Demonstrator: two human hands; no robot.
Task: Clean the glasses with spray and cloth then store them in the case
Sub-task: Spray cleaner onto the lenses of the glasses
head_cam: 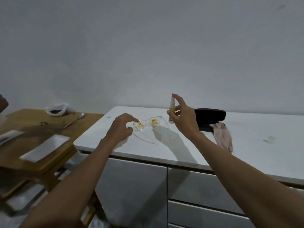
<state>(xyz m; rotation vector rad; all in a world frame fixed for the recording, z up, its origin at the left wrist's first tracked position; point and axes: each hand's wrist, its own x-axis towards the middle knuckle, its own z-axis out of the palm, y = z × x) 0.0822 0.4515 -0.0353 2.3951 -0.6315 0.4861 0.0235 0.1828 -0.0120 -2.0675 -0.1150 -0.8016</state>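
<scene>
Clear-framed glasses (148,123) rest on the white counter (148,150), temples unfolded toward me, with yellow smears on both lenses. My left hand (120,128) pinches the frame's left corner, index fingertip on the rim and thumb just below it. My right hand (182,117) holds a small white spray bottle (172,111) with a green label upright, just right of the glasses, index finger on its top. Behind that hand lies the black glasses case (212,113). A pink cloth (224,136) is draped from the case toward the counter's front.
A small clear cap (270,139) sits on the counter at the right. To the left stands a wooden table (24,122) with white rectangular dishes (46,149), a plastic bag (57,109), a knife and a spoon. Grey cabinet drawers (197,191) lie below the counter.
</scene>
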